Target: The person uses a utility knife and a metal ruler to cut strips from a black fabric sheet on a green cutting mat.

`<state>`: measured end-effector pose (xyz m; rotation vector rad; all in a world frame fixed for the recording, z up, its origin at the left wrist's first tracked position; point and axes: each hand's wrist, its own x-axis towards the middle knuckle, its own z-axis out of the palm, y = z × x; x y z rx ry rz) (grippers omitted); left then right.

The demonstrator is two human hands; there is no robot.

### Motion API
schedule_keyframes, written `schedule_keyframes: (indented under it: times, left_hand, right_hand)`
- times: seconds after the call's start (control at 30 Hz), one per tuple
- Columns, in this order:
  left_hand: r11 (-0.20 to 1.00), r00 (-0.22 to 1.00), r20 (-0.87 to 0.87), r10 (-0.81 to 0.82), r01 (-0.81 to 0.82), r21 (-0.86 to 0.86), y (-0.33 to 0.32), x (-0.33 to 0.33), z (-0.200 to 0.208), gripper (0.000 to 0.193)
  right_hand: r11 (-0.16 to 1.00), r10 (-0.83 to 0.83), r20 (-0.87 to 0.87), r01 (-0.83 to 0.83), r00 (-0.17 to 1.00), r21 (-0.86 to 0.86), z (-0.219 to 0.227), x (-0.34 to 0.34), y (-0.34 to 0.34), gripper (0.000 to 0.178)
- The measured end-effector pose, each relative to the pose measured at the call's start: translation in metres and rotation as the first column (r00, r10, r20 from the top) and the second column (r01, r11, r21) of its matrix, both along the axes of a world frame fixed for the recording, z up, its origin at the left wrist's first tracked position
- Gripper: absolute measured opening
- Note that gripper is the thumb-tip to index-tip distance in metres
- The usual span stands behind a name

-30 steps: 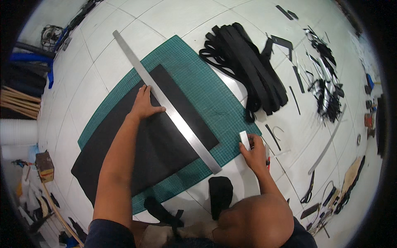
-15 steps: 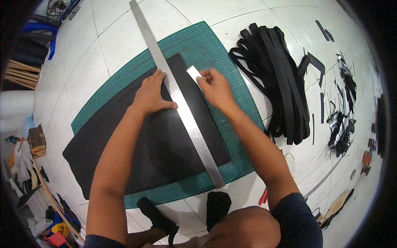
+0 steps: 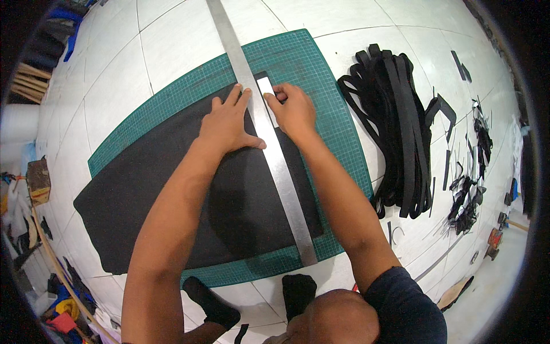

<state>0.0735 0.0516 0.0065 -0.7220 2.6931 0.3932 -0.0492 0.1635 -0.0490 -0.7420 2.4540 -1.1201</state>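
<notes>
A long metal straightedge (image 3: 281, 180) lies across a black sheet of material (image 3: 126, 200), which rests on a green gridded cutting mat (image 3: 338, 114). My left hand (image 3: 226, 123) is spread open, its fingertips and thumb pressing on the straightedge. Just right of that, my right hand (image 3: 295, 109) pinches a short, flat, silvery-white strip (image 3: 264, 87). The strip lies over the sheet's right margin, beside the straightedge and roughly parallel to it. My right fingers hide part of it.
Right of the mat lies a large bundle of black webbing-like strips (image 3: 401, 137) on the white tiled floor. Black scraps (image 3: 467, 200) are scattered farther right. My black-socked feet (image 3: 298, 295) are at the mat's near edge. Wooden sticks (image 3: 28, 83) sit at the far left.
The short strip has turned and come down against the sheet's right margin, closer to the straightedge. My left hand keeps its place on the straightedge. The whole view has shifted slightly.
</notes>
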Motion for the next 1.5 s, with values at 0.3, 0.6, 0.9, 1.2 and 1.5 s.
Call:
schedule_keyframes:
  times: [0.3,0.6,0.9,1.2,1.5]
  left_hand:
    - [1.0,1.0,0.031,0.005,-0.005,-0.013,0.002,-0.006,0.001,0.13]
    - [1.0,0.998,0.061,0.005,-0.005,0.0,0.003,-0.009,0.002,0.132]
    - [0.974,0.977,0.198,-0.077,0.116,-0.193,0.006,-0.015,0.004,0.141]
    - [0.985,0.991,0.072,-0.116,0.124,-0.122,0.006,-0.008,-0.013,0.144]
    - [0.983,0.992,-0.018,-0.124,0.12,-0.136,-0.005,-0.003,-0.032,0.144]
  right_hand:
    - [0.999,0.035,-0.04,-0.035,0.999,-0.001,0.0,-0.002,0.004,0.033]
    - [0.999,0.046,-0.007,-0.045,0.999,0.008,0.001,-0.008,0.003,0.04]
    - [0.995,0.074,-0.01,-0.074,0.997,0.066,0.009,0.005,0.024,0.034]
    - [0.968,0.164,-0.036,-0.153,0.986,0.198,0.034,0.108,0.216,0.03]
    - [0.991,-0.016,0.196,-0.011,0.98,0.136,0.034,0.149,0.274,0.029]
